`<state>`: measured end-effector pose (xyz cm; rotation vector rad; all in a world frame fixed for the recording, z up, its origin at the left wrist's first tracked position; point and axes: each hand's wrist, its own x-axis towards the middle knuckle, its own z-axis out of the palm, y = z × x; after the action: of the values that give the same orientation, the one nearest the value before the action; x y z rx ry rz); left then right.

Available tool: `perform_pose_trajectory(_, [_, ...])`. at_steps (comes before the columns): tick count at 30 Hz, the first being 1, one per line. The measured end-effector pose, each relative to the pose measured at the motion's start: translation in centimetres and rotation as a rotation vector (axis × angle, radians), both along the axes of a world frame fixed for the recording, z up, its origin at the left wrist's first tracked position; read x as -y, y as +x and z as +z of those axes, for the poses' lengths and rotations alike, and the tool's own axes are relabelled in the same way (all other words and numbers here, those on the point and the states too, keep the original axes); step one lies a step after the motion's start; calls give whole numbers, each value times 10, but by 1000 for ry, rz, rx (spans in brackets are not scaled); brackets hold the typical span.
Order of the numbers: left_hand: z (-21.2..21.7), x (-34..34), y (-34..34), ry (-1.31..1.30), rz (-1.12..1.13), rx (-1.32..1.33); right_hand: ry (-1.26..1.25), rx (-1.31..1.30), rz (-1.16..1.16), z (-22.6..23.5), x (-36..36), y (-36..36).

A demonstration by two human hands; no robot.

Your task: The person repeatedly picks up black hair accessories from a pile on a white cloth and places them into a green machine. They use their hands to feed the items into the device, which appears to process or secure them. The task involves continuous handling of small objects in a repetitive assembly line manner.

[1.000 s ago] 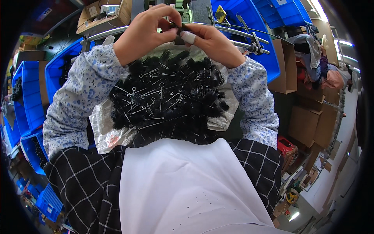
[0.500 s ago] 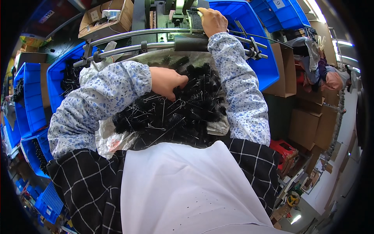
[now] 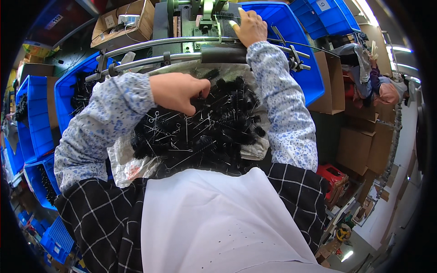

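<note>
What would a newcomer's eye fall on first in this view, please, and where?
The eye would probably fall first on the heap of black wire brushes, spread over pale sheeting at the centre. The left hand hovers over its upper left, while the right hand is by the metal machine at the top, beside a single brush. Bright blue bins flank the heap.

The pile point(image 3: 200, 136) lies on a sheet point(image 3: 129, 166), with the left hand point(image 3: 180, 93) over its left part, rails point(image 3: 182, 57) beyond it, the machine point(image 3: 202, 28) and right hand point(image 3: 251, 28) farther beyond, one bin point(image 3: 65, 91) to its left, and another bin point(image 3: 315, 84) to its right.
</note>
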<state>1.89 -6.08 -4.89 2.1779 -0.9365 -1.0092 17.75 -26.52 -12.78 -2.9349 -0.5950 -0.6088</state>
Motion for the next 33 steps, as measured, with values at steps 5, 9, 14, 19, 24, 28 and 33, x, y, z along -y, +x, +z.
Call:
perform_pose_trajectory(5, [16,-17,3,-207,179,115,86,-100,-9,-15,14,-4])
perform_pose_trajectory(9, [35,-20,4,-207,266,155,84,-48,39,-15,-1,-7])
perform_pose_trajectory(14, [40,-22,6,-241,277,164,88,-46,37,-10,-40,-15])
perform_pose_trajectory(19, [43,-22,8,-248,296,180,53,-15,57,-9,-37,-16])
perform_pose_trajectory(24, [34,-36,8,-365,355,144,63,-132,-18,-6,1,-6])
perform_pose_trajectory(28, [21,-49,7,-374,385,166,82,-169,5,-22,29,11])
perform_pose_trajectory(33, [21,-40,6,-499,364,274,119,-200,40,-28,45,45])
